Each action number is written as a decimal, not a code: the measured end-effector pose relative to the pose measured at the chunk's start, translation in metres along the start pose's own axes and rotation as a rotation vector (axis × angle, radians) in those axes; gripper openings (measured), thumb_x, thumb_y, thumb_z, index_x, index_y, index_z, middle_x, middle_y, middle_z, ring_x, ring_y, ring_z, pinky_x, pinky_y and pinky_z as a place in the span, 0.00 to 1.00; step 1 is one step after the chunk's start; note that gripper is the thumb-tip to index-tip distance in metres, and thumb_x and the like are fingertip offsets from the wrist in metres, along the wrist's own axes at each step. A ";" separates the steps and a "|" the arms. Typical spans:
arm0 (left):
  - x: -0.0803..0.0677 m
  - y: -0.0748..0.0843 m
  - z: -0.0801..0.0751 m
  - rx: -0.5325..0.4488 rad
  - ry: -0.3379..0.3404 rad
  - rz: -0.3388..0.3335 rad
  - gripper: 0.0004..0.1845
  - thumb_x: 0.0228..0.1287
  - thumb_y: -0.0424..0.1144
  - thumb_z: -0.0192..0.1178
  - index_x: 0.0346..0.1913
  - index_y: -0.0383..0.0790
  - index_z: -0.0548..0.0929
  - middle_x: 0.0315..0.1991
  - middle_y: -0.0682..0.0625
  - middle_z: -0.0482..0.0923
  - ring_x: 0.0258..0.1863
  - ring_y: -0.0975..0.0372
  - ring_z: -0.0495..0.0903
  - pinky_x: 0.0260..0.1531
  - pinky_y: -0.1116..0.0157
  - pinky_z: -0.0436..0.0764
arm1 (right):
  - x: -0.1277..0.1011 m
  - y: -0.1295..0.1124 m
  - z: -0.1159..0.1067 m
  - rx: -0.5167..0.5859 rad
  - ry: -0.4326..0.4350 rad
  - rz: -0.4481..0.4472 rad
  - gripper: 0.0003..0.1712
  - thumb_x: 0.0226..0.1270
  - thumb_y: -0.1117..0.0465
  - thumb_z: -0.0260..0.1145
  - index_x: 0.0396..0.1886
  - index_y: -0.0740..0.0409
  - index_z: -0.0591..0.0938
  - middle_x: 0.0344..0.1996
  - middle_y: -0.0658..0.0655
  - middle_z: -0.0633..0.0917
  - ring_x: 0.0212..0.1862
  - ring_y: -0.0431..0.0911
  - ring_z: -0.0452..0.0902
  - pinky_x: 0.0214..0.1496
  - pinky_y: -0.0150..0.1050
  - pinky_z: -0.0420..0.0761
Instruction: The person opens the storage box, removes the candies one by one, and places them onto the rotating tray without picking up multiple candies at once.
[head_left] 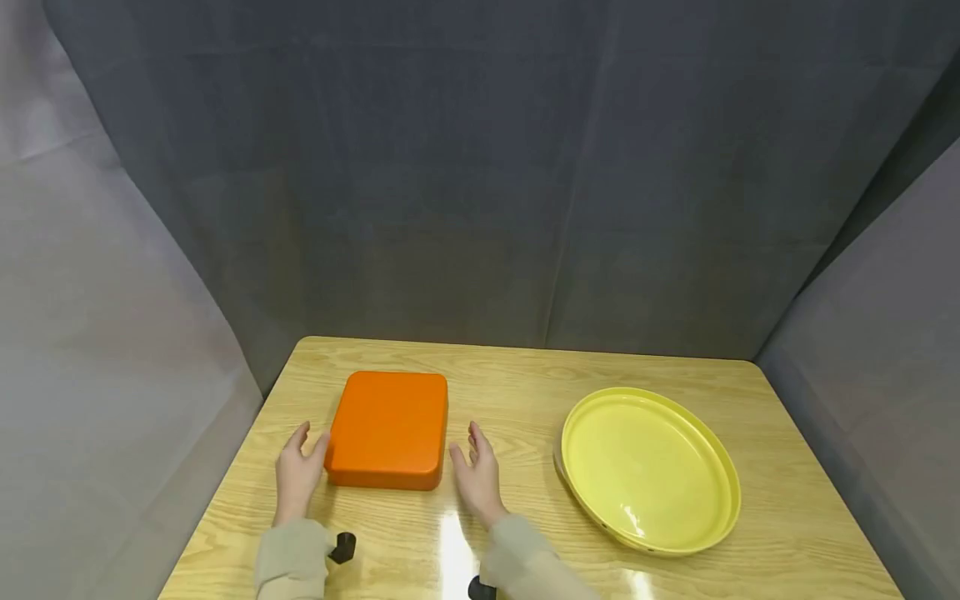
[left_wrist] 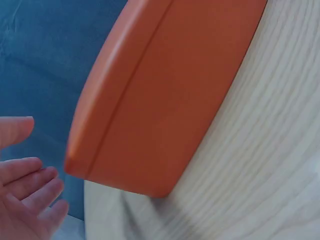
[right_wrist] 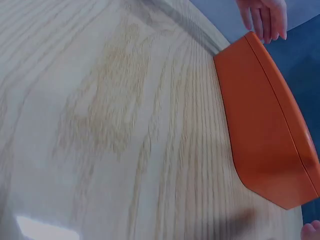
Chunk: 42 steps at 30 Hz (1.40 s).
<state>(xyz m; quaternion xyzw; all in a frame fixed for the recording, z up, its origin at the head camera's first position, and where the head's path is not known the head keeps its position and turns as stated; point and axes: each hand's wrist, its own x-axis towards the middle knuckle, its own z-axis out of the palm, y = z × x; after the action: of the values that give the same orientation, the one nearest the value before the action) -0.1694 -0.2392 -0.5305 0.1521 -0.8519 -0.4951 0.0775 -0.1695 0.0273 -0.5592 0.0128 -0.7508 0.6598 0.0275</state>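
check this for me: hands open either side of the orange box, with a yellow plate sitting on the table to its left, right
Not quite: the yellow plate lies to the right of the orange box, as the head view shows. The left hand and right hand do flank the box, open, on the table.

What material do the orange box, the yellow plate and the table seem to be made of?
Orange rectangular box: probably matte plastic, with rounded corners and a lid seam. Round yellow plate: probably glossy plastic; highlights show on its surface. Table: light wood or wood-look laminate, grained and shiny.
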 end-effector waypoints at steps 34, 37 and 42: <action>-0.012 -0.022 0.017 -0.101 -0.049 -0.058 0.22 0.70 0.36 0.46 0.62 0.27 0.67 0.59 0.32 0.67 0.59 0.45 0.67 0.55 0.53 0.68 | -0.008 0.004 0.027 -0.036 -0.068 0.054 0.28 0.66 0.64 0.57 0.62 0.75 0.64 0.57 0.72 0.68 0.59 0.62 0.67 0.54 0.41 0.74; -0.012 -0.022 0.017 -0.104 -0.047 -0.069 0.22 0.70 0.36 0.46 0.62 0.27 0.66 0.59 0.32 0.66 0.59 0.45 0.67 0.55 0.53 0.68 | -0.009 0.004 0.027 -0.034 -0.068 0.034 0.28 0.66 0.65 0.57 0.61 0.76 0.64 0.57 0.73 0.68 0.58 0.63 0.67 0.53 0.42 0.74; -0.012 -0.021 0.018 -0.104 -0.039 -0.072 0.22 0.70 0.36 0.46 0.62 0.27 0.66 0.59 0.31 0.67 0.58 0.45 0.67 0.55 0.53 0.68 | -0.008 0.002 0.026 -0.037 -0.071 0.034 0.28 0.66 0.64 0.57 0.61 0.76 0.64 0.56 0.73 0.69 0.58 0.62 0.67 0.54 0.41 0.74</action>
<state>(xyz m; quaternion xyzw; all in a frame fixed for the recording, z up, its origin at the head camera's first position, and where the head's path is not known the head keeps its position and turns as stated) -0.1593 -0.2297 -0.5576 0.1686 -0.8202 -0.5442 0.0507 -0.1619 0.0022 -0.5649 0.0228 -0.7635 0.6453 -0.0101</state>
